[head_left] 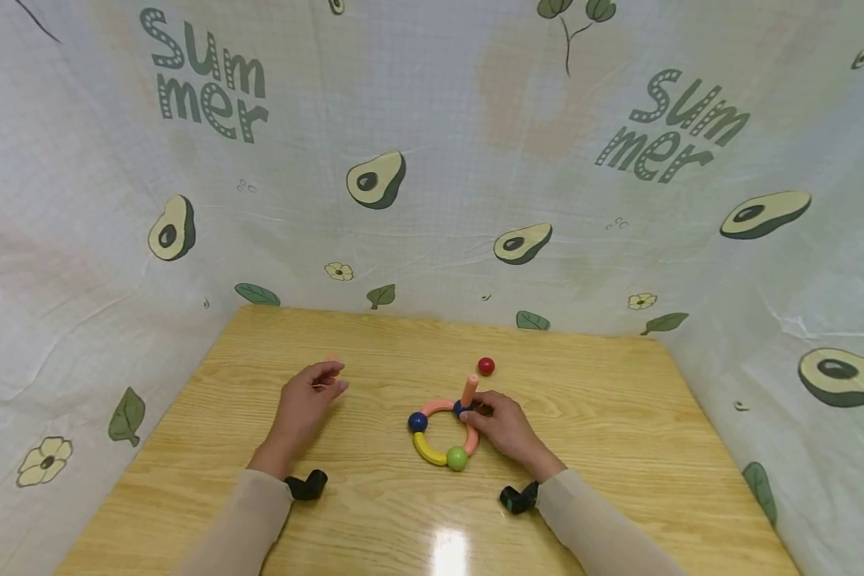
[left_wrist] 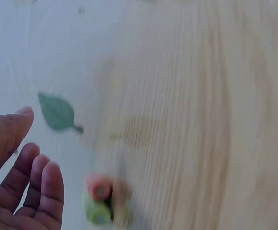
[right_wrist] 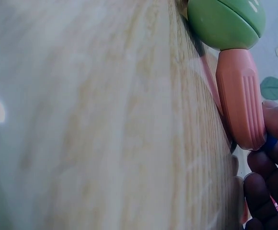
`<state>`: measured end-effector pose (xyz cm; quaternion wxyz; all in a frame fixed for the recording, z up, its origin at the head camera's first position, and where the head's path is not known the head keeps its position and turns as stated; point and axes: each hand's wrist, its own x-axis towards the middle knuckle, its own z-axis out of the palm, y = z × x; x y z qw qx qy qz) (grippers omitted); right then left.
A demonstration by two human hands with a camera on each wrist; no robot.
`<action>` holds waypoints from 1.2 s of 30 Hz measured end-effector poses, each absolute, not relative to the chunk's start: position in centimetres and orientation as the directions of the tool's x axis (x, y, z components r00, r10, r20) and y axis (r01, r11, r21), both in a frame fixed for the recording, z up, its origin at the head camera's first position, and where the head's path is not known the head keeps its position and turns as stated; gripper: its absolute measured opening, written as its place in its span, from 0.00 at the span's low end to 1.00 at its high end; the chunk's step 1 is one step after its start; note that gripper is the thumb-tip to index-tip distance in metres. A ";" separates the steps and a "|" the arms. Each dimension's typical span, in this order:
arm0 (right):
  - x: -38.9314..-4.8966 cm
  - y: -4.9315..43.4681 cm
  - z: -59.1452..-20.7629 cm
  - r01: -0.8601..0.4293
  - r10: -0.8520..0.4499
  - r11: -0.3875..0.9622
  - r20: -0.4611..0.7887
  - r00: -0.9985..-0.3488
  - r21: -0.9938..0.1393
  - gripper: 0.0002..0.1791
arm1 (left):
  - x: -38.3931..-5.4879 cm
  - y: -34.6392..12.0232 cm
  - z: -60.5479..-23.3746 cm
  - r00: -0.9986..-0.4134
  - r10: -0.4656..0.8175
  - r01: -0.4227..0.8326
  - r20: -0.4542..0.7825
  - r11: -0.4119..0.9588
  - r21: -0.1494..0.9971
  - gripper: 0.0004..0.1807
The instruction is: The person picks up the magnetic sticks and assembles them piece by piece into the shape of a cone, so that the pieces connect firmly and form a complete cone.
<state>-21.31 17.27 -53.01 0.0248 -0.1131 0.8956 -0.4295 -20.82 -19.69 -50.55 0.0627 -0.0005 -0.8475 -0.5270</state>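
A ring of toy rods and balls lies on the wooden table: a yellow curved rod (head_left: 430, 450), pink curved rods (head_left: 438, 406), a green ball (head_left: 457, 458), and a blue ball (head_left: 418, 422) at left. At the ring's far right, my right hand (head_left: 506, 426) pinches a second blue ball (head_left: 461, 409), from which a straight pink rod (head_left: 470, 390) stands up. In the right wrist view, a pink rod (right_wrist: 240, 100) joins the green ball (right_wrist: 227, 24), beside the fingertips. My left hand (head_left: 308, 404) hovers at left, fingers loosely bent, holding nothing.
A red ball (head_left: 486, 366) lies behind the ring. Beyond the left hand, a pink piece (left_wrist: 99, 188) and a green piece (left_wrist: 98, 213) show in the left wrist view. A printed cloth (head_left: 439, 216) surrounds the table (head_left: 598, 384) at the back and sides.
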 end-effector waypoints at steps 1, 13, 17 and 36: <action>-21.3 17.2 -53.0 -0.181 -0.223 0.607 0.052 -0.973 -0.774 0.19 | -21.0 -20.5 -50.6 -0.991 -0.087 0.048 0.097 0.452 0.891 0.21; -21.3 17.1 -53.1 -0.167 -0.217 0.596 0.043 -0.975 -0.785 0.19 | -22.2 -24.6 -52.8 -0.998 -0.062 -0.016 0.022 0.559 0.829 0.28; -21.3 17.1 -53.0 -0.170 -0.217 0.595 0.047 -0.975 -0.785 0.19 | -22.4 -25.4 -52.9 -0.998 -0.034 0.022 0.053 0.598 0.801 0.26; -21.1 17.1 -52.9 -0.154 -0.203 0.599 0.037 -0.978 -0.786 0.20 | -23.4 -26.6 -52.8 -0.995 -0.096 -0.036 0.039 0.677 0.735 0.24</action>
